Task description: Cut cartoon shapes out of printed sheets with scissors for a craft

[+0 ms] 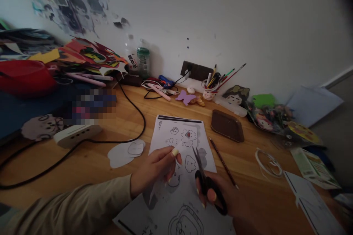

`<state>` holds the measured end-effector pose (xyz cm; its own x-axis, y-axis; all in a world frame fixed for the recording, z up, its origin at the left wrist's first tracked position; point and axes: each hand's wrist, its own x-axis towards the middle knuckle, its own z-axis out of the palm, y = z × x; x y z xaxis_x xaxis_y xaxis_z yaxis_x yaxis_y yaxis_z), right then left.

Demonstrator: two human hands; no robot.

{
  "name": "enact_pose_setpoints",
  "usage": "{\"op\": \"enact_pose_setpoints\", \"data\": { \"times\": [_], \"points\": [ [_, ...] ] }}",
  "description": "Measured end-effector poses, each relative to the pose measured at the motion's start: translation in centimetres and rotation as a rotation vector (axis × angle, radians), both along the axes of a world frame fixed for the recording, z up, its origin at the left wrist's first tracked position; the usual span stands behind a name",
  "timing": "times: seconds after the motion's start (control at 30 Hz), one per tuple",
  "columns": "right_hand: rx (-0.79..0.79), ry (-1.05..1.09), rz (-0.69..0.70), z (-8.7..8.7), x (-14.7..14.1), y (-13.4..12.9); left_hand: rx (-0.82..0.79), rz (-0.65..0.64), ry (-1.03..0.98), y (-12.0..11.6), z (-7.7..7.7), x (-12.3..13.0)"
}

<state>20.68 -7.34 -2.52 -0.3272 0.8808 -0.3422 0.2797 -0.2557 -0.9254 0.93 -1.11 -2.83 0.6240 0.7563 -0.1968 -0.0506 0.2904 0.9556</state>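
Paper sheet with line drawings, pinched in left hand between thumb and fingers, held over more printed sheets on desk. Scissors gripped shut-fisted in right hand, blades parted and pointing up at sheet's right edge, just beside left fingertips. Judged early to midway: drawings on held sheet mostly uncut, while white cut-outs lie left of left hand (apparently finished pieces). Pencil just right of scissors; brown case beyond.
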Motion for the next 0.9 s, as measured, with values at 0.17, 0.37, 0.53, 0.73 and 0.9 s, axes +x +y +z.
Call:
{"op": "enact_pose_setpoints", "data": {
  "times": [0.17,0.37,0.53,0.73,0.9],
  "points": [
    [-0.053,-0.023,0.12,0.8,-0.7,-0.3,0.018,-0.003,0.009,-0.1,-0.2,0.0],
    [-0.04,-0.046,0.106,0.3,-1.2,-0.2,0.037,-0.045,0.025,-0.1,-0.4,0.2],
    [-0.024,-0.058,0.108,0.7,-1.4,-0.2,0.055,-0.077,0.023,-0.2,-0.6,0.2],
    [-0.026,-0.043,0.11,1.6,-2.1,-0.1,0.076,-0.093,0.026,-0.3,-0.9,0.2],
    [-0.05,-0.036,0.088,2.1,-2.3,-0.1,0.106,-0.099,0.043,-0.3,-1.2,0.3]
  ]
}}
